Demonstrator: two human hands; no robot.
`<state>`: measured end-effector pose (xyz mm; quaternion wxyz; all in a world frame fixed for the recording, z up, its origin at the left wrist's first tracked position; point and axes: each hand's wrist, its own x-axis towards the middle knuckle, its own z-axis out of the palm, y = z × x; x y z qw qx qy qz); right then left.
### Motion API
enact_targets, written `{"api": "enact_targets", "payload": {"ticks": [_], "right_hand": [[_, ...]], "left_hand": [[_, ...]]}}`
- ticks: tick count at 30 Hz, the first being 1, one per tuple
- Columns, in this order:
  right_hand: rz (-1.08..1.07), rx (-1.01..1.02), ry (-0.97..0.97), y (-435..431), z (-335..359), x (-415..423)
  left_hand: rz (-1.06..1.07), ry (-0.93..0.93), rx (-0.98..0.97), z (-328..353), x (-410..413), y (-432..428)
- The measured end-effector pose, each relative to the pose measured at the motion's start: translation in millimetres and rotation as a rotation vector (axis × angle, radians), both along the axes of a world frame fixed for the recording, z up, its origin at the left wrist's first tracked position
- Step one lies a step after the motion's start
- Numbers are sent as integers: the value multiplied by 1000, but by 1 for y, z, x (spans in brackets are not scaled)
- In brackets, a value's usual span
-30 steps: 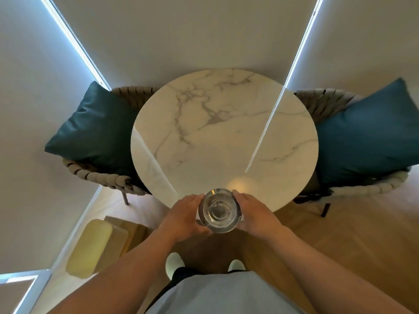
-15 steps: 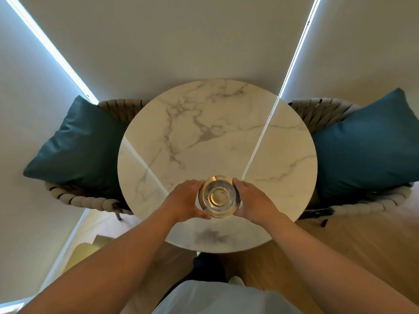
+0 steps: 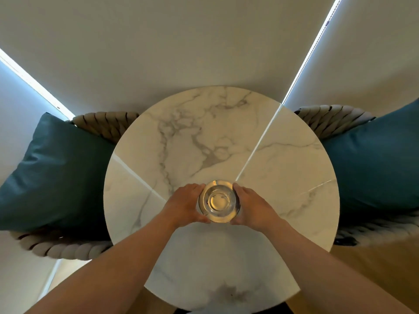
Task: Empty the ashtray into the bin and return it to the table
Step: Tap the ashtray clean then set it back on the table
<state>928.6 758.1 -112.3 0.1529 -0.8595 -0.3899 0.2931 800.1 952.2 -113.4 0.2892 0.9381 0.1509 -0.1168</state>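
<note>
A round clear glass ashtray (image 3: 219,201) is over the middle of the round white marble table (image 3: 283,177). My left hand (image 3: 184,206) grips its left side and my right hand (image 3: 252,206) grips its right side. The ashtray's bowl looks empty, with only faint dark specks near its left rim. Whether it rests on the tabletop or hovers just above it, I cannot tell. The bin is not in view.
Two woven rope chairs flank the table, each with a teal cushion: one at the left (image 3: 52,177), one at the right (image 3: 374,164). Pale window blinds (image 3: 181,41) close the view behind the table. Wooden floor (image 3: 362,268) shows at the lower right.
Both hands carried the ashtray forward from the table's near edge to over its middle. The view moved closer over the table, and the floor mat at the lower left left the view.
</note>
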Motion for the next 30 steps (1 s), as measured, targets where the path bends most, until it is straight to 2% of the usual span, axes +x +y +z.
{"api": "enact_targets", "payload": {"ticks": [16,24,30], "right_hand": [[20,-53,13,41,-31,59],[76,-31,-117,39,-43,64],[80,-72,-134,42,-47,62]], "left_hand": [[15,-20,43,-30,55,30],[-13,100,98,-43,65,28],[7,95,111,-50,65,30]]}}
